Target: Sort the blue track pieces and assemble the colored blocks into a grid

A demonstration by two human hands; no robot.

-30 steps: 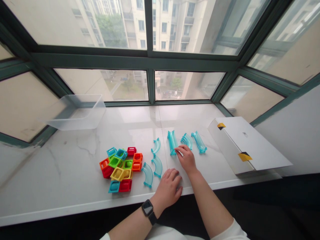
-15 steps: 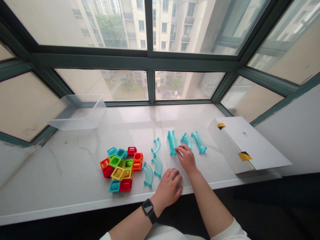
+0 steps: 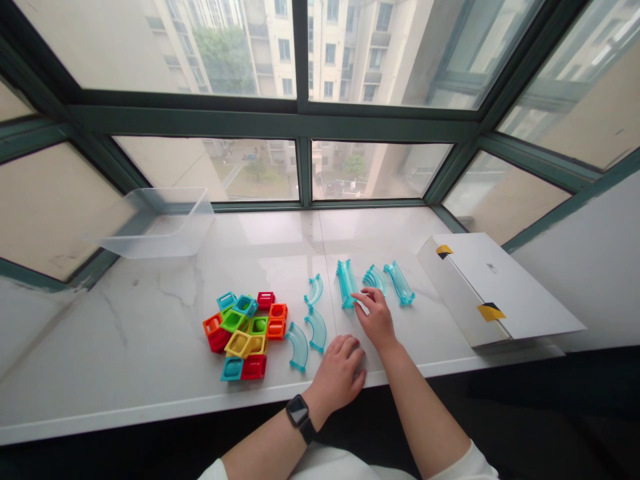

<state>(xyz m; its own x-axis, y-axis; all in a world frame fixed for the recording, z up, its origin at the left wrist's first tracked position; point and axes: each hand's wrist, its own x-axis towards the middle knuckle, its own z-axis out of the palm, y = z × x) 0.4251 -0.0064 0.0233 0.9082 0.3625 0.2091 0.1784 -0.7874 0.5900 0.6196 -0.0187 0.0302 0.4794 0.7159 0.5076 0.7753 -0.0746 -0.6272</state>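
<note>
My right hand is at the near end of a stack of straight translucent teal track pieces. Its index fingertip is at the stack's lower right edge, and thumb and fingers are apart. On the counter near the front edge rests my left hand, fingers loosely laid down and holding nothing visible; a black watch is on that wrist. Left of it lie single curved teal track pieces: a small one, a middle one and a larger one. Beyond my right hand sit nested curved pieces and another straight stack.
Colourful hollow plastic blocks are heaped left of the tracks. A clear plastic bin stands at the back left by the window. On the right is a white box with yellow-black tape. The white counter ends at a front edge.
My right thumb and fingers have spread slightly from a pinch at the straight track stack. My left hand stays put. The whole view has shifted slightly.
</note>
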